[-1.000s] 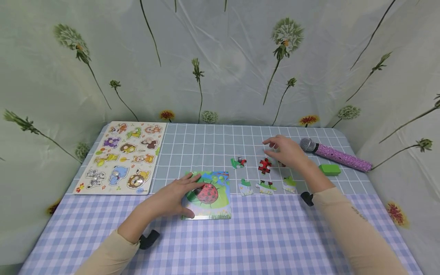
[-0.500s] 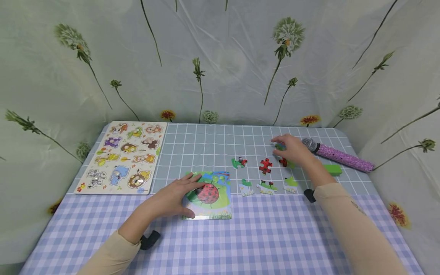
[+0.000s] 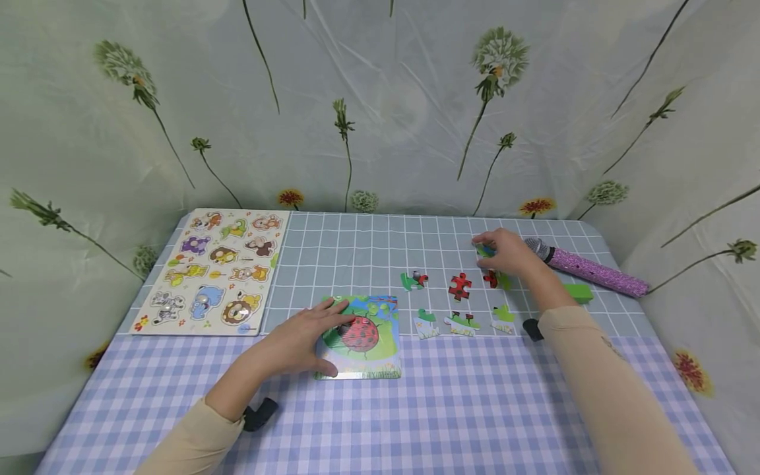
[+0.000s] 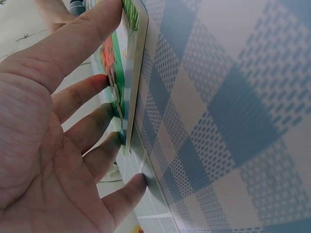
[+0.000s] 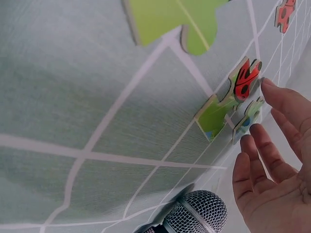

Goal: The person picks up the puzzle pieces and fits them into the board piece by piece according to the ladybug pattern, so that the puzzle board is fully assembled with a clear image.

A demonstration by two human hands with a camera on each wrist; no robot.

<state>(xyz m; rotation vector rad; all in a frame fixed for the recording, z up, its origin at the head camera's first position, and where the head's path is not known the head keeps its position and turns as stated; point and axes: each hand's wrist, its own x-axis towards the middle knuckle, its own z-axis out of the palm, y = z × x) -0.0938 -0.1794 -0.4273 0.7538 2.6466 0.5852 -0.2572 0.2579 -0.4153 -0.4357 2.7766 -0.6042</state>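
My left hand [image 3: 297, 340] rests spread over the left part of a ladybug puzzle board [image 3: 388, 340]; in the left wrist view its fingertips touch the board [image 4: 138, 58]. At the back right, my right hand [image 3: 507, 254] has thumb and fingers parted around a green-blue piece [image 3: 485, 251] on the table. The right wrist view shows fingertips close to that piece [image 5: 249, 119]; whether they touch it I cannot tell. Just in front lies a red and green piece [image 3: 503, 281]. A red piece [image 3: 460, 287] and a green-red piece [image 3: 413, 280] lie to its left.
Nearer the front lie three green and white pieces [image 3: 425, 324] [image 3: 462, 324] [image 3: 503, 318] in a row. A pink glittery microphone [image 3: 600, 271] and a green block [image 3: 578, 293] are at the right. An animal puzzle board [image 3: 208, 270] lies at the back left.
My right hand has moved a little to the right, then settled around the green-blue piece, uncovering the red and green piece. My left hand has stayed on the board.
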